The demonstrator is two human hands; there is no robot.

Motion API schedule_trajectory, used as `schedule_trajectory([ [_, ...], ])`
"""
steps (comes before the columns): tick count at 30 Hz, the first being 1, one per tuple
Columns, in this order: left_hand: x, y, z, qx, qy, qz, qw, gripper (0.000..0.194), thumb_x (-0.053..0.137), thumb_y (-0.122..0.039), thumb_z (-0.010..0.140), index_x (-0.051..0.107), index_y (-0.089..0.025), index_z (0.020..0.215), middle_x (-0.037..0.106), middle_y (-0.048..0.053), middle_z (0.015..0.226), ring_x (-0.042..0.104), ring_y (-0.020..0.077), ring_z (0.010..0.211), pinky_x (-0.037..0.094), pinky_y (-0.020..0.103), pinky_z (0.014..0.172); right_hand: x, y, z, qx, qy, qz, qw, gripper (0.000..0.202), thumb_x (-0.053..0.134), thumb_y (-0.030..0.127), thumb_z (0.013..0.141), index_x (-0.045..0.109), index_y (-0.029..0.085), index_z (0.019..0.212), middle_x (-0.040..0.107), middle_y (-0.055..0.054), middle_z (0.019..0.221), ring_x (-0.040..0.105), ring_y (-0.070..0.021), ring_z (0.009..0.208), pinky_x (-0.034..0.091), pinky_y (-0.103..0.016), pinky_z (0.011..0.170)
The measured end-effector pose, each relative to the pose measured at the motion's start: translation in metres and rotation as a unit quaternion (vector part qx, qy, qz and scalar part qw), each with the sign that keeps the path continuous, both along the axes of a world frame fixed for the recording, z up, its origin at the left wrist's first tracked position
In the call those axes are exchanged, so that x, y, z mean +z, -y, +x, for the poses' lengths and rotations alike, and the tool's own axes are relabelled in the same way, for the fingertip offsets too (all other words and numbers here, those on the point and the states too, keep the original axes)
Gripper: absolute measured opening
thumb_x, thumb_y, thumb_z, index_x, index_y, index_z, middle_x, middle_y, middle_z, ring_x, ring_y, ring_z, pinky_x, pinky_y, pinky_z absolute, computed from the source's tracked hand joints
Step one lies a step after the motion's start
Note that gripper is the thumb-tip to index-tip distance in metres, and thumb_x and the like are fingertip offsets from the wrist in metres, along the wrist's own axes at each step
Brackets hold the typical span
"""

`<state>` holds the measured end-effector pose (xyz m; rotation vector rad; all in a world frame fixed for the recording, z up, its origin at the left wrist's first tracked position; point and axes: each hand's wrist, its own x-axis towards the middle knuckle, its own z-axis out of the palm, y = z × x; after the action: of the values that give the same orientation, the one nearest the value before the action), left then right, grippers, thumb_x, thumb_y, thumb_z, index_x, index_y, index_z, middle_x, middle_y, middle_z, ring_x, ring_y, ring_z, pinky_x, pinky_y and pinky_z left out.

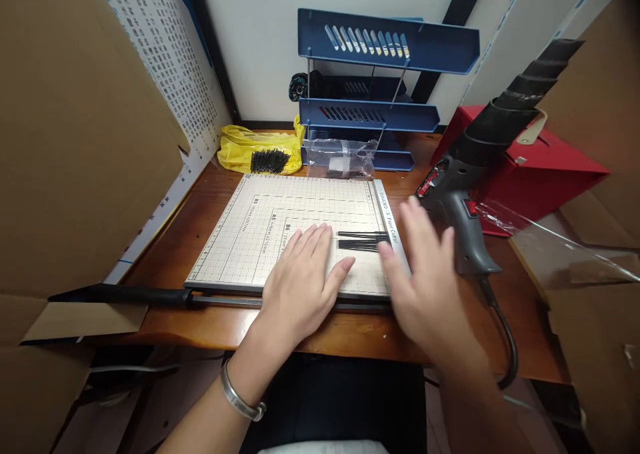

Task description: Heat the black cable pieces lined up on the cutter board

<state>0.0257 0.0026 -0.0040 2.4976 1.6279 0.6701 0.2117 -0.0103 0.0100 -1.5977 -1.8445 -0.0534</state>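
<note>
A paper cutter [225,241] with a cream gridded board lies on the wooden desk, its blade arm and black handle [150,296] along the near edge. Several thin black strips [361,243] lie side by side on the board, close to the metal ruler edge [389,217]. My left hand [307,274] rests flat on the board, fingers stretched out, just left of the strips. At the strips' right ends, over the ruler edge, is my right hand [425,274], slightly blurred, with thumb and fingers apart. Neither hand shows anything in it.
Behind the board are a yellow plastic bag [235,149], a pile of short black pieces [270,161], a clear bag [340,157] and a blue tiered rack [370,115]. At right stand a heat gun [463,204] with its cord and a red box [545,167]. Cardboard [65,141] flanks the desk.
</note>
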Motion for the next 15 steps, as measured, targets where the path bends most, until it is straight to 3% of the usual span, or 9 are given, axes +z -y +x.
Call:
schedule_trajectory([
  [3, -0.003, -0.001, 0.001, 0.018, 0.002, 0.012, 1.0, 0.064, 0.032, -0.051, 0.11, 0.05, -0.004, 0.149, 0.051, 0.015, 0.157, 0.046, 0.0284, 0.148, 0.034, 0.048, 0.128, 0.014, -0.005, 0.033, -0.08, -0.073, 0.1, 0.989, 0.054, 0.053, 0.047, 0.099, 0.055, 0.017, 0.145, 0.056, -0.014, 0.148, 0.053, -0.0274, 0.139, 0.04, -0.049, 0.121],
  [5, -0.004, -0.001, 0.001, 0.018, -0.006, 0.016, 1.0, 0.06, 0.04, -0.048, 0.108, 0.052, -0.004, 0.148, 0.052, 0.016, 0.156, 0.047, 0.0305, 0.147, 0.036, 0.05, 0.127, 0.019, -0.013, 0.056, -0.151, -0.078, 0.097, 0.981, 0.048, 0.058, 0.045, 0.095, 0.065, 0.018, 0.133, 0.066, -0.013, 0.131, 0.063, -0.0285, 0.122, 0.049, -0.048, 0.111],
  [10, -0.006, -0.001, 0.001, 0.013, -0.021, 0.033, 0.999, 0.06, 0.045, -0.045, 0.106, 0.052, -0.003, 0.148, 0.055, 0.018, 0.153, 0.049, 0.0331, 0.145, 0.04, 0.054, 0.124, 0.019, -0.036, 0.102, -0.252, -0.088, -0.006, 0.964, 0.057, 0.06, 0.047, 0.091, 0.059, 0.019, 0.141, 0.065, -0.015, 0.136, 0.062, -0.0329, 0.125, 0.044, -0.056, 0.114],
  [12, -0.006, -0.001, 0.001, 0.011, -0.025, 0.045, 0.999, 0.06, 0.044, -0.045, 0.107, 0.052, -0.002, 0.147, 0.056, 0.018, 0.152, 0.051, 0.0331, 0.144, 0.041, 0.054, 0.123, 0.016, -0.045, 0.113, -0.267, -0.116, -0.073, 0.954, 0.06, 0.057, 0.052, 0.092, 0.057, 0.019, 0.142, 0.063, -0.015, 0.139, 0.061, -0.0339, 0.125, 0.043, -0.058, 0.114],
  [15, -0.007, -0.001, 0.001, 0.01, -0.031, 0.061, 0.998, 0.059, 0.043, -0.045, 0.107, 0.052, -0.002, 0.147, 0.057, 0.019, 0.15, 0.053, 0.0331, 0.142, 0.043, 0.053, 0.121, 0.01, -0.058, 0.125, -0.258, -0.183, -0.144, 0.938, 0.055, 0.05, 0.055, 0.093, 0.065, 0.018, 0.13, 0.065, -0.017, 0.134, 0.061, -0.0343, 0.124, 0.044, -0.057, 0.111],
])
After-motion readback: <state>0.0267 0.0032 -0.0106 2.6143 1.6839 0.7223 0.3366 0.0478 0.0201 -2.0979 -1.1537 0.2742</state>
